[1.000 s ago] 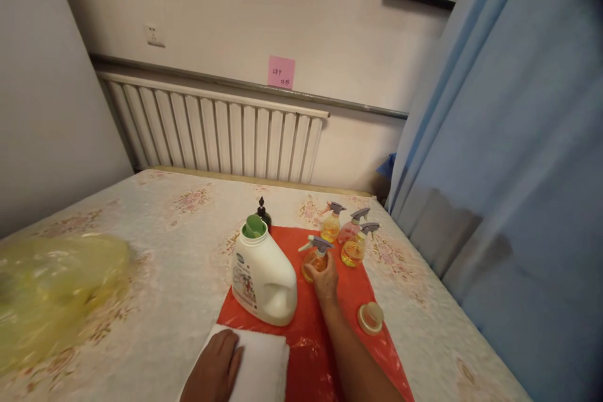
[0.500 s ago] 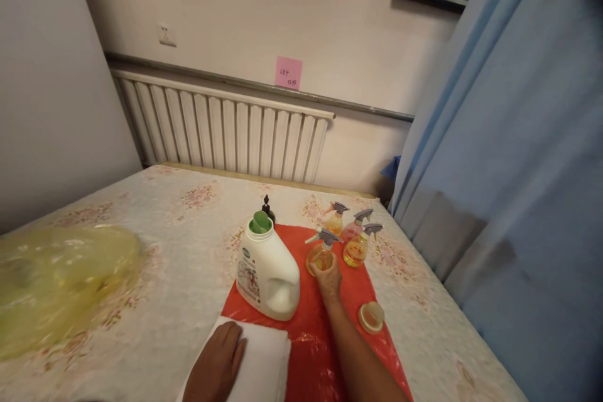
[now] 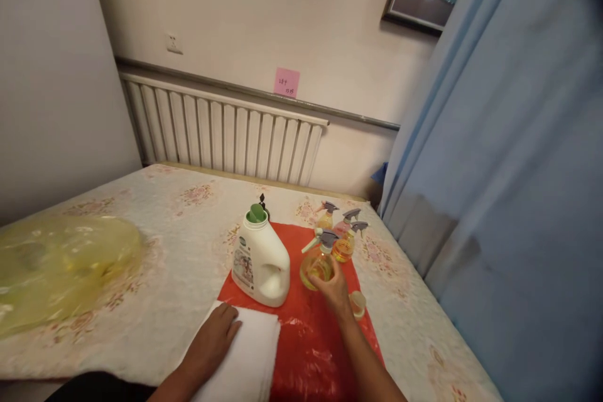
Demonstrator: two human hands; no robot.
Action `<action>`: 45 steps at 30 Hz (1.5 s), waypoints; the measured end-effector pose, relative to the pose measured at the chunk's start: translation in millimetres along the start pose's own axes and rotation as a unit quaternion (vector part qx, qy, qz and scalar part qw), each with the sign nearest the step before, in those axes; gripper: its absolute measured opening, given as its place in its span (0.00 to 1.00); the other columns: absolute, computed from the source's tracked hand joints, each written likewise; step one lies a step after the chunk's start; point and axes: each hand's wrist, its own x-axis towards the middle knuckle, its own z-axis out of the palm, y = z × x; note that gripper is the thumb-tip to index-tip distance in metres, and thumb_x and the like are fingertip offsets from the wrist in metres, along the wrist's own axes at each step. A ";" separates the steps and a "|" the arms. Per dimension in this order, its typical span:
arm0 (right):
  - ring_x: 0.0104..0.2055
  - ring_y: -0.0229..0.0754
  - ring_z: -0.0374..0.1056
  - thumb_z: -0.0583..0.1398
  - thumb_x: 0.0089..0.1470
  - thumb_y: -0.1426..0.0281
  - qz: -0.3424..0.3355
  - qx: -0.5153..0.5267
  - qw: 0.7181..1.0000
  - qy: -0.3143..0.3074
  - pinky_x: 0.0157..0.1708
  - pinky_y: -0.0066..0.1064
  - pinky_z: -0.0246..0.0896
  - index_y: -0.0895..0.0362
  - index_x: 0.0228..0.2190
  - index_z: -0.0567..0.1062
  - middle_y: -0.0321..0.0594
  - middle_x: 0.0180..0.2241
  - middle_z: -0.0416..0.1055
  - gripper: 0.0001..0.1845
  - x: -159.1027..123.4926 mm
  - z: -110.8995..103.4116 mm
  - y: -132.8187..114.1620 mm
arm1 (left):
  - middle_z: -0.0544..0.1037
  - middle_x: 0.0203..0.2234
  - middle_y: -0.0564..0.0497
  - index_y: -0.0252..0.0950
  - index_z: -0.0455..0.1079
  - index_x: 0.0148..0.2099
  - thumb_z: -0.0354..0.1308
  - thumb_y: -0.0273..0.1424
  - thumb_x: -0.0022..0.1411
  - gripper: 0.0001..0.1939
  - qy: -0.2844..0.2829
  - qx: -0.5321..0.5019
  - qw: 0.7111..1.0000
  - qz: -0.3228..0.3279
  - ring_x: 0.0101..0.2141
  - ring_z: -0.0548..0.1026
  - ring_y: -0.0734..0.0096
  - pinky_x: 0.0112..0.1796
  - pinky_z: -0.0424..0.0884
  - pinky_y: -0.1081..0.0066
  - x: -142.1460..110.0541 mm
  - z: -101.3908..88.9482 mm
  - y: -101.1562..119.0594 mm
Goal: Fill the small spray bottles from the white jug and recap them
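My right hand (image 3: 336, 292) is closed around the lower body of a clear spray bottle (image 3: 309, 267) with yellowish liquid and a grey trigger head. My left hand (image 3: 215, 334) lies flat on a folded white cloth (image 3: 249, 348). Between the hands, farther back, stands a cream detergent jug (image 3: 264, 270) with a green spout and no cap on it. Behind the held bottle are three more spray bottles: a pale orange one (image 3: 325, 220), a pink one (image 3: 340, 227) and an amber one (image 3: 343, 247). A pale translucent cap (image 3: 358, 305) sits beside my right wrist.
A red plastic sheet (image 3: 306, 339) lies under these things on a flowered cover (image 3: 188, 251). At left is a crumpled yellow plastic bag (image 3: 70, 264). A dark pump top (image 3: 262, 203) shows behind the jug. A blue curtain (image 3: 494, 169) hangs at right; a radiator (image 3: 221, 132) lines the wall.
My right hand has drawn the spray bottle a little towards me, away from the other spray bottles. My left hand stays on the cloth. The camera view has shifted slightly.
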 end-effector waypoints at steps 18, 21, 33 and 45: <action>0.53 0.54 0.70 0.72 0.31 0.70 -0.038 0.102 0.946 -0.306 0.53 0.45 0.65 0.51 0.51 0.73 0.42 0.50 0.75 0.40 -108.2 -27.4 -59.1 | 0.77 0.49 0.47 0.39 0.68 0.58 0.59 0.38 0.61 0.23 -0.234 -0.484 0.843 -0.001 0.48 0.74 0.59 0.53 0.68 0.57 39.6 -81.2 168.1; 0.52 0.56 0.70 0.72 0.30 0.69 -0.031 0.062 0.943 -0.325 0.52 0.46 0.65 0.53 0.49 0.74 0.43 0.48 0.75 0.39 -112.7 -26.2 -61.0 | 0.79 0.43 0.46 0.36 0.71 0.53 0.63 0.40 0.58 0.23 -0.236 -0.512 0.826 -0.019 0.43 0.76 0.60 0.48 0.70 0.60 35.8 -80.8 168.7; 0.51 0.52 0.69 0.71 0.32 0.73 -0.022 0.118 0.925 -0.359 0.53 0.42 0.63 0.55 0.51 0.70 0.43 0.49 0.74 0.40 -117.7 -25.7 -68.1 | 0.76 0.30 0.53 0.34 0.73 0.41 0.66 0.31 0.53 0.12 -0.163 -0.553 0.813 -0.085 0.33 0.72 0.70 0.37 0.67 0.71 26.9 -73.0 177.4; 0.46 0.50 0.72 0.68 0.33 0.77 0.038 0.067 0.933 -0.351 0.45 0.37 0.69 0.52 0.47 0.74 0.38 0.43 0.77 0.33 -127.1 -32.5 -83.5 | 0.76 0.37 0.51 0.36 0.68 0.43 0.66 0.27 0.47 0.19 -0.128 -0.513 0.847 -0.062 0.43 0.72 0.62 0.45 0.66 0.66 25.0 -75.8 187.1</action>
